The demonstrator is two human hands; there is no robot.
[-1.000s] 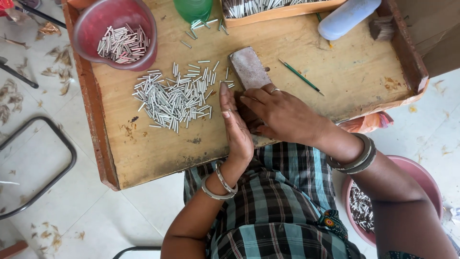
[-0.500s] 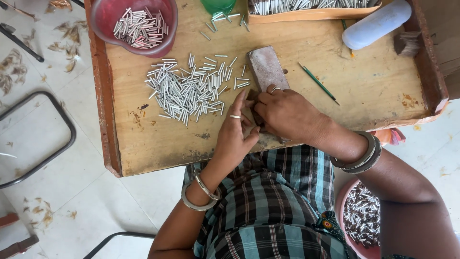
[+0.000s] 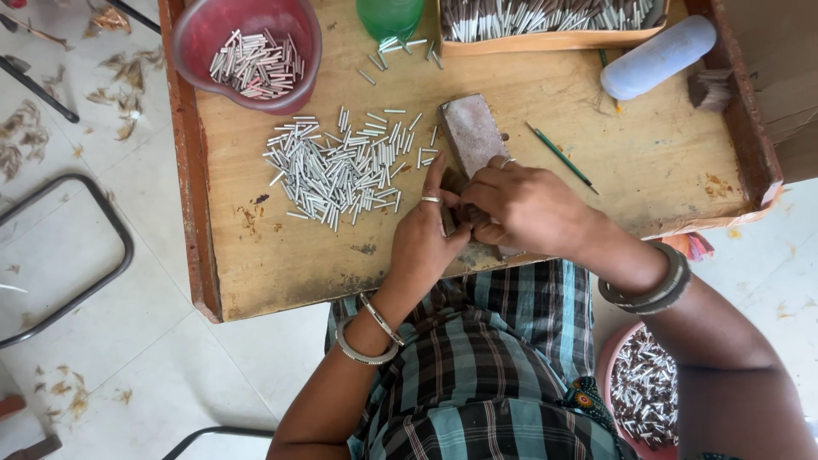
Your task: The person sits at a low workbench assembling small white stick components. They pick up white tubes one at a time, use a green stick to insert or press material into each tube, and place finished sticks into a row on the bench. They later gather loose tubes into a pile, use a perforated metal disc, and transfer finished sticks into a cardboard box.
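Observation:
My left hand (image 3: 430, 234) and my right hand (image 3: 520, 204) meet at the near end of a flat reddish-grey block (image 3: 470, 135) lying on a wooden tray (image 3: 281, 264). Both hands curl around something small and dark between them; what it is I cannot tell. A loose heap of short white tubes (image 3: 341, 166) lies just left of my left hand's raised forefinger. I wear rings and metal bangles on both wrists.
A red bowl (image 3: 204, 38) at the tray's far left holds more white tubes. A green cup (image 3: 389, 15), a tan box of tubes (image 3: 554, 38), a white bottle (image 3: 658, 58), a small brush (image 3: 709, 88) and a thin green stick (image 3: 558, 156) lie farther back. A pink bowl (image 3: 607, 375) of tubes sits by my right knee.
My left hand has turned from lying on its edge beside the block to cupping against my right hand. The view has shifted slightly toward me.

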